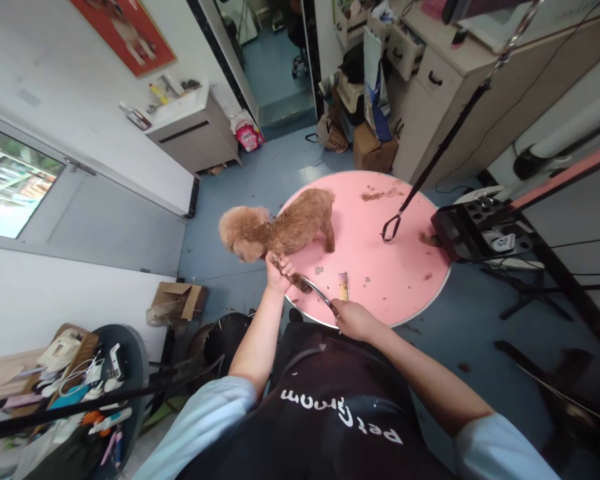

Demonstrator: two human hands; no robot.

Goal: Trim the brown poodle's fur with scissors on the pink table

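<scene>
Pinched in your left hand (pixel 279 270): one front paw of the small brown dog (pixel 280 230), which stands at the near-left edge of the round pink table (pixel 380 267). Your right hand (pixel 353 319) is closed around scissors (pixel 316 291), blades toward that paw. Comb (pixel 343 286) lies just beside.

Our left arm reaches forward and slightly right, elbow bent, forearm bare from a pale blue short sleeve. Our left hand (pixel 279 273) sits at full reach, fingers curled shut in a grip, knuckles turned up toward us. Our right arm comes in from the lower right, also bare below a pale blue sleeve, forearm angled up and left. Our right hand (pixel 354 319) lies nearer our body than the left, back of the hand up, fingers closed in a grasp. The two hands are near each other, apart.
</scene>
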